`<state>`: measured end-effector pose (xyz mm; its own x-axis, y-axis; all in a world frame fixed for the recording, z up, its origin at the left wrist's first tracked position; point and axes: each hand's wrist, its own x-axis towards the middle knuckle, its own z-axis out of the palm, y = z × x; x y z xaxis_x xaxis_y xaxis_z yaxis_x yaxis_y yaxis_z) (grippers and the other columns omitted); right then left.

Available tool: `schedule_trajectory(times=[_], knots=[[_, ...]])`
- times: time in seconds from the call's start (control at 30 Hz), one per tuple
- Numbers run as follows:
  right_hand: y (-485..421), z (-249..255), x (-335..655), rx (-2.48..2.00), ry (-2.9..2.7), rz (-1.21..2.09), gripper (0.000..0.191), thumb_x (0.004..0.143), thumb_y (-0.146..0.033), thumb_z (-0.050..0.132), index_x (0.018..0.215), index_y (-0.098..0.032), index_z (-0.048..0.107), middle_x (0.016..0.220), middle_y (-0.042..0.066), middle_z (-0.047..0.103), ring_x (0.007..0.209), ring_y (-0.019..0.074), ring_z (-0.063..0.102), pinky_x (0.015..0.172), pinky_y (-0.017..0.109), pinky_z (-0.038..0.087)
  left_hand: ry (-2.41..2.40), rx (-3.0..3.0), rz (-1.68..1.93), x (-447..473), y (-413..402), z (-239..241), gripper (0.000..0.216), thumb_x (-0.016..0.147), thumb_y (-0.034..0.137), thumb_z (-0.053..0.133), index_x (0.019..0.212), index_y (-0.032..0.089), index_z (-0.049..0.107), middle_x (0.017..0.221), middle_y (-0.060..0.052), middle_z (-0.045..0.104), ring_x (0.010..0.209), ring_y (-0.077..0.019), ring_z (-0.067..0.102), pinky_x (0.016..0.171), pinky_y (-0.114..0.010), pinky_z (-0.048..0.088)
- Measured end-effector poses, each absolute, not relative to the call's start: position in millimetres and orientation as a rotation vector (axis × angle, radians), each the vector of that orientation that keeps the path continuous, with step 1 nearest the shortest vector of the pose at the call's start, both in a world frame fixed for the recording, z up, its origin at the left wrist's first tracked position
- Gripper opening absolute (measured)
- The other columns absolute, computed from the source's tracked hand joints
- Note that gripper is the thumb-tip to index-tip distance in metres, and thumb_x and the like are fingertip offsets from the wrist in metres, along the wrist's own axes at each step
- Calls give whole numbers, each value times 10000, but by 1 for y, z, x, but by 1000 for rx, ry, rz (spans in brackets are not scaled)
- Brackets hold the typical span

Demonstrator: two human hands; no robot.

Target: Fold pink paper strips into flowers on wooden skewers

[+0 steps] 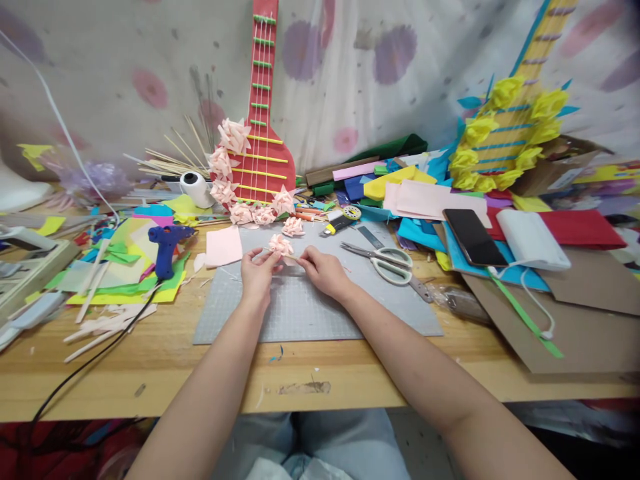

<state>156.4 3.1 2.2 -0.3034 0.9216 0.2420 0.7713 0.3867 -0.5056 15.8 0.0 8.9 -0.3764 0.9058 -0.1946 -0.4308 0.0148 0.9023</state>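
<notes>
A pale pink paper flower (281, 245) is held over the grey cutting mat (310, 320). My left hand (259, 270) is closed on it, with thumb and fingers at its left and lower side. Close by on the right, my right hand (323, 267) pinches at the flower's lower edge, where a thin piece shows; whether that is a stick or a paper strip I cannot tell. Just behind lies a second pink paper flower (293, 227). A square of pink paper (223, 247) rests left of my left hand. Scissors (393, 263) lie open to the right of my right hand.
A blue glue gun (167, 250) stands on coloured sheets at the left, its cord trailing forward. Behind the mat leans a red pipa-shaped model (265, 157) with pink flowers. A yellow cutter (336, 225), a phone (474, 237), a power bank (533, 239) and cardboard (560, 333) occupy the right.
</notes>
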Motion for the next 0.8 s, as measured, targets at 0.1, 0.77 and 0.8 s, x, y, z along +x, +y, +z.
schedule_trajectory(times=[0.1, 0.77, 0.8], knots=[[3, 4, 156, -1487, -2172, 410, 222, 860, -362, 362, 880, -210, 523, 768, 19, 631, 682, 140, 564, 599, 222, 310, 1225, 564, 1603, 15, 0, 7, 448, 542, 94, 689, 854, 165, 376, 678, -15, 612, 561, -120, 600, 481, -195, 444], [-1, 1, 153, -1432, -2191, 453, 223, 870, -341, 333, 885, -212, 514, 748, 17, 617, 679, 137, 552, 606, 214, 325, 1250, 617, 1696, 16, -3, 10, 435, 585, 118, 577, 941, 195, 340, 664, 28, 519, 601, -120, 570, 489, -218, 467], [-2, 1, 151, -1425, -2198, 466, 216, 869, -334, 335, 881, -211, 512, 744, 18, 616, 676, 136, 551, 605, 212, 325, 1252, 611, 1705, 15, -2, 9, 426, 582, 103, 563, 933, 197, 341, 660, 35, 509, 584, -112, 560, 486, -215, 465]])
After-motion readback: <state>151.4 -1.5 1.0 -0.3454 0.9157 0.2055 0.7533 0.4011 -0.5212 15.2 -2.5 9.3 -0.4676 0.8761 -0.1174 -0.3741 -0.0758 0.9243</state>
